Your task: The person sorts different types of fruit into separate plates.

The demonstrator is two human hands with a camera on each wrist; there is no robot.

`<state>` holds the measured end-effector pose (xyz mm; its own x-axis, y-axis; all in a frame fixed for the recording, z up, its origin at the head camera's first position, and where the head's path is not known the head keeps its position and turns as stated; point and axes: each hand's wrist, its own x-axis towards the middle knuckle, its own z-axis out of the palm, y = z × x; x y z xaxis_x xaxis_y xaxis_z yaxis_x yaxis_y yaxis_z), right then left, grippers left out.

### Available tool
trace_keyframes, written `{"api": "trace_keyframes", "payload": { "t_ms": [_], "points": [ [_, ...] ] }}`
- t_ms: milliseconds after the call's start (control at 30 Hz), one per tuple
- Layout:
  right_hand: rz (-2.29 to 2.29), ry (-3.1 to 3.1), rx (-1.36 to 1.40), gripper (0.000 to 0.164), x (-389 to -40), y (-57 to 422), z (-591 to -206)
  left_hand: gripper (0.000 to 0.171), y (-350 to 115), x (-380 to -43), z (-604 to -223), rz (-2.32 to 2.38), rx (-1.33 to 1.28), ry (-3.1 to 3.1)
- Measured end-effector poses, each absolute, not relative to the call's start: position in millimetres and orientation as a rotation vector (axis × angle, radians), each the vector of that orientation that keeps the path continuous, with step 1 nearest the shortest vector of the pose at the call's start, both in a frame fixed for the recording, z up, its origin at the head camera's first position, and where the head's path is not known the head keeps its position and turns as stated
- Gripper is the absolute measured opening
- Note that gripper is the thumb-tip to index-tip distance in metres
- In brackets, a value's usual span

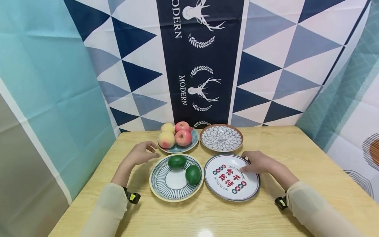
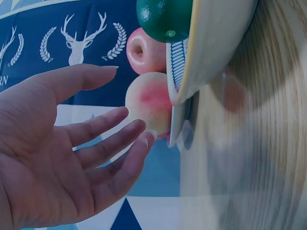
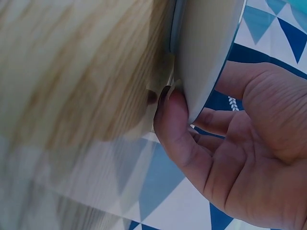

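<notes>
A white plate (image 1: 237,187) with red characters is pinched at its far right rim by my right hand (image 1: 257,162). In the right wrist view my fingers (image 3: 180,129) curl under the plate's edge, the thumb lying over its face. My left hand (image 1: 141,154), fingers relaxed and apart, holds nothing beside the upper left rim of a striped dish (image 1: 174,196). Two smooth dark green oval fruits (image 1: 193,175) lie in that dish. Just past the left fingertips sits a peach (image 1: 166,140), seen also beyond the hand in the left wrist view.
At the back, a blue plate (image 1: 177,149) bears peaches and red apples (image 1: 183,138). To its right stands a brown-rimmed dish (image 1: 221,138) with a petal pattern. Patterned cloth (image 1: 204,59) hangs behind the wooden table (image 1: 165,217) and at both sides.
</notes>
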<state>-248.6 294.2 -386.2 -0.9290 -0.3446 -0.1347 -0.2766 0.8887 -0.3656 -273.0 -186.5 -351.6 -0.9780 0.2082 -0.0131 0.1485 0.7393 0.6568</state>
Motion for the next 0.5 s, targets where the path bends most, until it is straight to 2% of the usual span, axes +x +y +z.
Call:
{"api": "trace_keyframes", "payload": {
  "t_ms": [333, 500],
  "points": [
    [-0.51, 2.851, -0.449, 0.052, -248, 291, -386, 0.044, -172, -271, -349, 0.955, 0.354, 3.015],
    [-0.514, 2.86, -0.438, 0.052, -248, 292, -387, 0.054, -161, -283, -337, 0.819, 0.428, 3.135]
  ]
}}
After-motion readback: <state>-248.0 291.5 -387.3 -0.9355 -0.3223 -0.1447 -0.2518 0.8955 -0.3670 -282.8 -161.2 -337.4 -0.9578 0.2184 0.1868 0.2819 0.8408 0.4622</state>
